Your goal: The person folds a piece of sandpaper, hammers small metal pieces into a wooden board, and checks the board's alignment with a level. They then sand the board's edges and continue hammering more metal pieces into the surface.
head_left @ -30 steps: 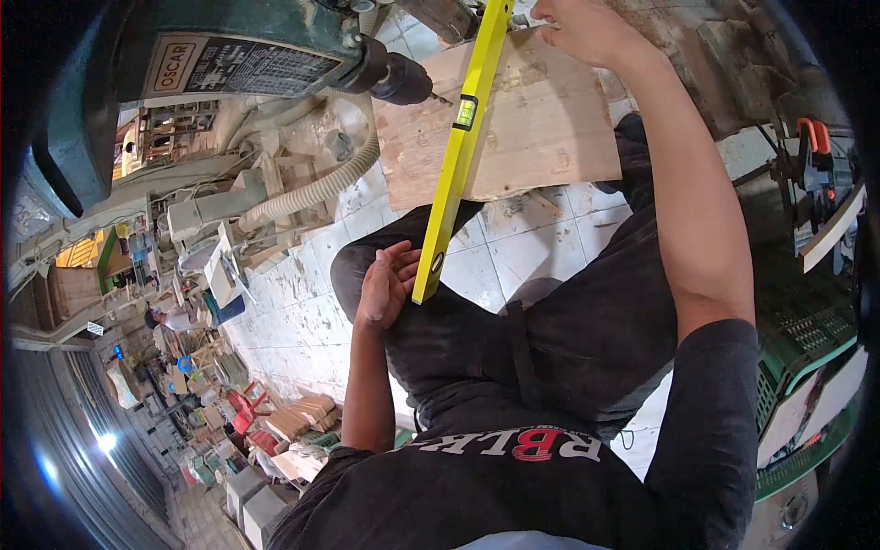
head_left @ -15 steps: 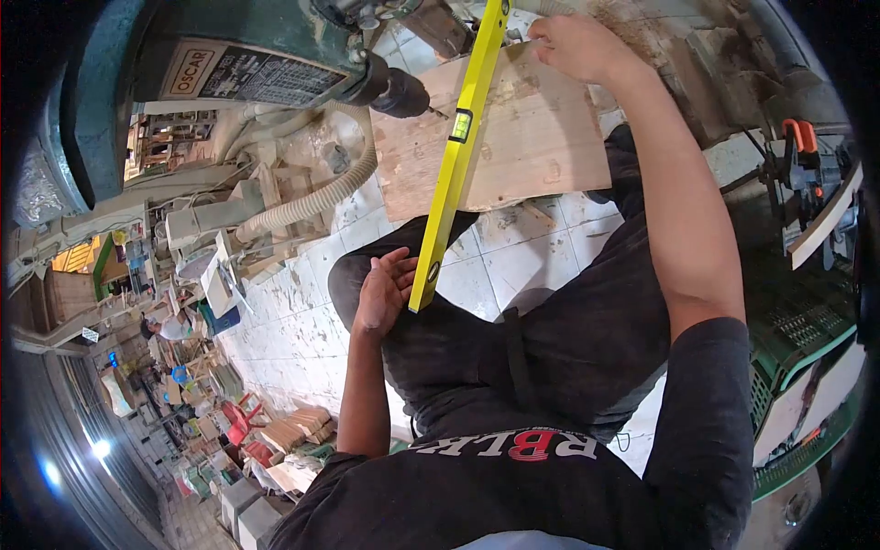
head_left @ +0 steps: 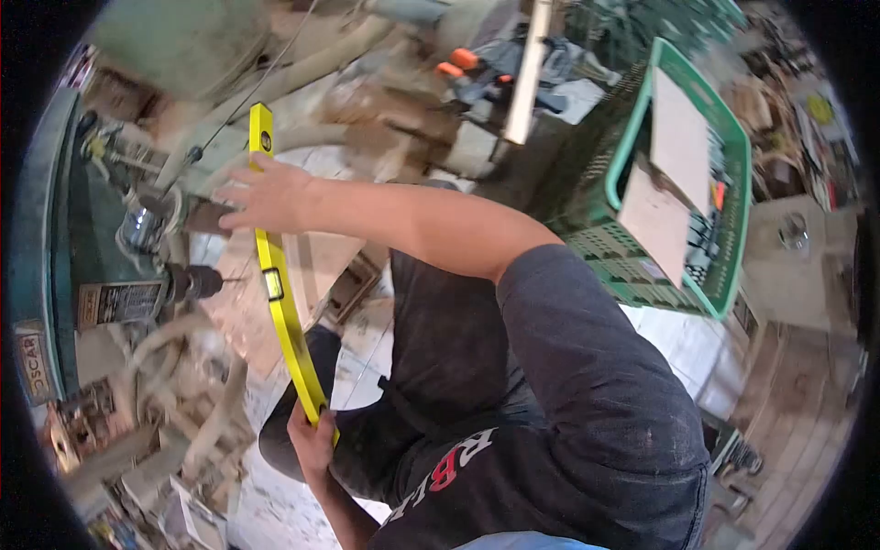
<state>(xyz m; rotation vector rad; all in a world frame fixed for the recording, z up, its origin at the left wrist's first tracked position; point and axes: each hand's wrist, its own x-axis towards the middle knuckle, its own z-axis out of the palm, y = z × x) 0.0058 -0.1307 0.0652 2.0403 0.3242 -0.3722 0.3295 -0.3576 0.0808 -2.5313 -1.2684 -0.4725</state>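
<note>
A yellow spirit level (head_left: 291, 344) runs at a slant in front of me, with a bubble vial near its middle. My left hand (head_left: 312, 442) is closed around its lower end, near my knee. Across its upper part lies my right hand (head_left: 268, 195), fingers spread out to the left, hiding a stretch of the level. Behind the level is a light wooden board (head_left: 307, 275). The drill chuck (head_left: 197, 281) of a green machine points at the board, its thin bit close to the level.
The green machine (head_left: 55, 229) stands on the left. To the right is a green plastic crate (head_left: 628, 247) holding flat panels and tools. Clamps with orange parts (head_left: 465, 60) and a wood strip (head_left: 530, 73) are at the top. Hoses and clutter lie lower left.
The view has swung to the right, bringing the crate closer to the middle. My left hand has closed on the level's lower end. My right hand has come across its upper part.
</note>
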